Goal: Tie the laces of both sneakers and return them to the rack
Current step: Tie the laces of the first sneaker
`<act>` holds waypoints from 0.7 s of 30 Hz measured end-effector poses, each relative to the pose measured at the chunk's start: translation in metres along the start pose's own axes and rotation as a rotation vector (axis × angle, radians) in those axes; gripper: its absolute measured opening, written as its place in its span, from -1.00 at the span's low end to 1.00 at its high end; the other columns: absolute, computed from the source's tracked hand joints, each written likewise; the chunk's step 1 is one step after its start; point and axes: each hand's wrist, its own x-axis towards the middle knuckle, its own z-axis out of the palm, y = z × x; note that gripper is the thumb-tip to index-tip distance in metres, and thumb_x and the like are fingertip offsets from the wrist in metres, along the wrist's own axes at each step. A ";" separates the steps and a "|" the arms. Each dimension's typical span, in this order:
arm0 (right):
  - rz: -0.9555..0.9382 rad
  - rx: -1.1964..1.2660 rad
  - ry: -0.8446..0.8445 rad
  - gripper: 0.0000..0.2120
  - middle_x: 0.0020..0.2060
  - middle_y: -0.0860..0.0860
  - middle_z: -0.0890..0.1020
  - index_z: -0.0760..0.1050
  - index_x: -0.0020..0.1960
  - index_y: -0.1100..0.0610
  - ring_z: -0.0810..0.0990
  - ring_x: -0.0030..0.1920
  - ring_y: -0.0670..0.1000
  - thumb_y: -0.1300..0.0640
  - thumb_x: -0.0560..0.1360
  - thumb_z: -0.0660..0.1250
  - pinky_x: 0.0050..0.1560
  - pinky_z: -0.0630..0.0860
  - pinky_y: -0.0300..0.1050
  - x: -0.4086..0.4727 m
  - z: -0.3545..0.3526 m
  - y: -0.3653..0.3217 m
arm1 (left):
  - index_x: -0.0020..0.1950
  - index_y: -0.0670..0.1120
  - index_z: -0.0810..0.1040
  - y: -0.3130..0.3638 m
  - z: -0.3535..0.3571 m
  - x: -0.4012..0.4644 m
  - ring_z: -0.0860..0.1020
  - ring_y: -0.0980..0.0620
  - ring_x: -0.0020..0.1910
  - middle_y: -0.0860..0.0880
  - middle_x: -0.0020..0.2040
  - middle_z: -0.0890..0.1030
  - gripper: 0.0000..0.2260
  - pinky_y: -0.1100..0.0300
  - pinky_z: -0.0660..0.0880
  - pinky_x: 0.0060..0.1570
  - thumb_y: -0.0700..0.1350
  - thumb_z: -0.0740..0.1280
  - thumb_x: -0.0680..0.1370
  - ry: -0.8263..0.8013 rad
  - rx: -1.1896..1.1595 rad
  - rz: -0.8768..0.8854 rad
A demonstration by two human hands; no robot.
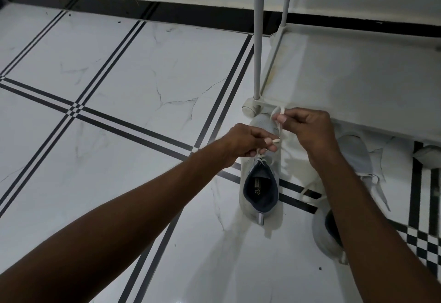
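Note:
A pale grey sneaker (261, 183) with a dark blue lining stands on the floor, toe pointing toward the rack (358, 76). My left hand (245, 143) pinches one end of its white lace just above the tongue. My right hand (307, 128) holds the other lace (279, 121) end, pulled up in a loop over the toe. A second grey sneaker (355, 152) lies to the right, largely hidden behind my right forearm, with its laces loose on the floor.
The white rack's bottom shelf sits low at the right, with a grey post (257, 47) and a foot (249, 109) right beside the sneaker's toe. White marble floor tiles (119, 88) with black stripes spread to the left. A wall runs along the back.

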 end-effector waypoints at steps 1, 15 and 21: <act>0.013 0.018 -0.034 -0.94 -0.09 0.25 0.72 0.71 -0.10 0.11 0.65 -0.09 0.04 0.19 0.43 0.49 0.18 0.56 0.11 0.001 -0.001 0.000 | 0.10 -0.16 0.69 0.001 0.000 0.000 0.53 0.16 -0.31 -0.08 -0.08 0.72 -0.83 0.29 0.43 -0.24 -0.24 0.40 0.53 -0.016 0.033 0.004; 0.341 -0.219 -0.279 -0.84 -0.30 0.17 0.70 0.69 -0.04 0.18 0.56 -0.56 -0.12 0.33 0.52 0.35 -0.55 0.45 -0.30 -0.009 -0.001 0.028 | -0.01 -0.17 0.70 0.020 -0.029 0.000 0.49 0.17 -0.40 0.02 -0.32 0.65 -0.80 0.32 0.42 -0.33 -0.05 0.42 0.53 -0.079 0.387 0.149; 0.373 -0.182 -0.250 -0.89 -0.30 0.14 0.69 0.68 -0.06 0.16 0.51 -0.49 -0.07 0.23 0.52 0.37 -0.47 0.43 -0.22 -0.009 0.011 0.034 | -0.03 0.01 0.68 0.007 -0.018 0.006 0.64 0.01 -0.24 0.02 -0.22 0.70 -0.87 0.10 0.56 -0.25 -0.15 0.41 0.46 0.281 1.183 0.651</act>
